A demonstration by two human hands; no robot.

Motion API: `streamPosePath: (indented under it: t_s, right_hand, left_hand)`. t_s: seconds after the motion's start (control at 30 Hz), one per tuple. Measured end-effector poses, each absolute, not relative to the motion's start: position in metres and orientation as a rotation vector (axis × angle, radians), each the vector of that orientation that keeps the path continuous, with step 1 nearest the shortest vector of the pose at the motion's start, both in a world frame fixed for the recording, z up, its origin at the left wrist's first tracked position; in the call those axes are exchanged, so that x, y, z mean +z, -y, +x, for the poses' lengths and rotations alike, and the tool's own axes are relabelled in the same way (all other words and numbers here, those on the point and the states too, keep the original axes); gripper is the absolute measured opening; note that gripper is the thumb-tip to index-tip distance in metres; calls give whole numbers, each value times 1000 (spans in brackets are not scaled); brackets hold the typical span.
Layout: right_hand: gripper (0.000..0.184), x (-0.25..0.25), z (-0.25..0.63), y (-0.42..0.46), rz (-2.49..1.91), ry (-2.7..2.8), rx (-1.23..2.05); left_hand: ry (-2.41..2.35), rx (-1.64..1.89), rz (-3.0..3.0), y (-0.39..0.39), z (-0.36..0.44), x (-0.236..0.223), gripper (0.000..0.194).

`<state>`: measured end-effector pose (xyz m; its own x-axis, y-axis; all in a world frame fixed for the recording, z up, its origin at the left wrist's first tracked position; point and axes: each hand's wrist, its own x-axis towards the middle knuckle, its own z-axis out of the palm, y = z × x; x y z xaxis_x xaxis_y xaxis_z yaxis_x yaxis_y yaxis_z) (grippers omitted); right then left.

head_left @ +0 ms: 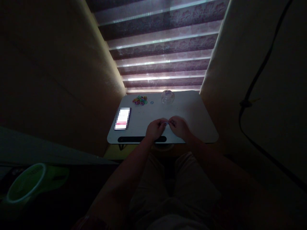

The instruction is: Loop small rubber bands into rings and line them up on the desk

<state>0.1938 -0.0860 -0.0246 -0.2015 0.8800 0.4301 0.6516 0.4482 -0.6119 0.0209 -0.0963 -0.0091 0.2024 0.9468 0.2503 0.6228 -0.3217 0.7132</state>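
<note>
My left hand (156, 127) and my right hand (177, 126) meet fingertip to fingertip over the front part of a small white table (192, 111). Both are closed in a pinch on a small pale bluish band (166, 123), mostly hidden by the fingers. Farther back lies a heap of small coloured elastic bands (140, 100). A single bluish ring (152, 102) rests just right of that heap. Behind my hands, near the far edge, stands a clear round container (167, 96); its contents are too dim to tell.
On the table's left side lies a phone (122, 118) with a lit screen. A dark slot (131, 139) runs along the front edge. Striped blinds (165, 54) hang behind the table. A green basket (26, 183) is at lower left, and a dark strap (259, 73) hangs at right.
</note>
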Motion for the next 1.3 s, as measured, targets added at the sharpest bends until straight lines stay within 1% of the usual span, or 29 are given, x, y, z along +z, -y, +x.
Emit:
streamPosePath:
  t_s: [0.23, 0.4, 0.53, 0.87, 1.0, 1.1, 1.2, 1.3]
  right_hand:
    - [12, -23, 193, 87, -1281, 1968, 385]
    - [7, -24, 193, 86, -1290, 1974, 354]
    - [8, -25, 193, 86, -1280, 1968, 407]
    - [4, -22, 194, 87, -1334, 2002, 370]
    - [7, -23, 193, 87, -1324, 1957, 414]
    - [5, -24, 193, 87, -1325, 1925, 411]
    - [2, -24, 193, 86, -1324, 1920, 376]
    - [5, -22, 193, 87, -1297, 1965, 365]
  left_hand:
    - [-1466, 915, 1997, 97, 21, -7, 23]
    - [-1477, 954, 1998, 98, 21, -8, 20]
    - [-1533, 980, 1967, 97, 21, -13, 23]
    - [-1340, 980, 2025, 97, 20, -12, 15]
    - [-1356, 941, 2056, 99, 21, -8, 19]
    - [-1414, 906, 2075, 100, 21, -6, 23]
    - [-1423, 885, 2088, 100, 21, -6, 24]
    - [-1414, 877, 2094, 100, 21, -5, 23]
